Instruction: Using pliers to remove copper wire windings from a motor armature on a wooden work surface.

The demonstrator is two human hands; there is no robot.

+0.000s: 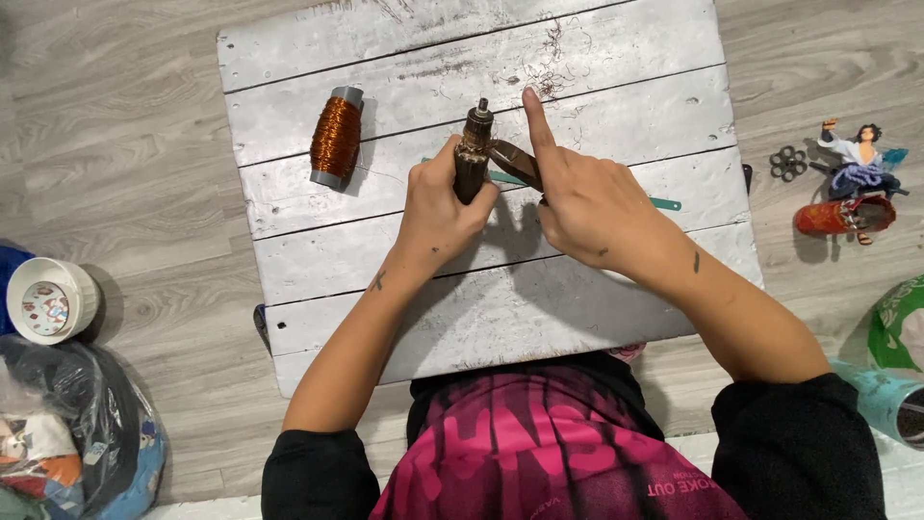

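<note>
The left hand [438, 197] grips a brown motor part [472, 154] upright over the middle of the white board [385, 279]. The right hand [587, 197] squeezes pliers [515, 162] against it. The copper wire spool [336, 137] lies untouched at the left, so winding looks not yet started.

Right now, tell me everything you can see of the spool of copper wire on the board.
The spool of copper wire lies on its side on the white plank board, left of the left hand. Shiny orange-brown wire is wound tightly around it, with grey end caps at top and bottom. It is slightly tilted, and nothing touches it but the board.
</note>
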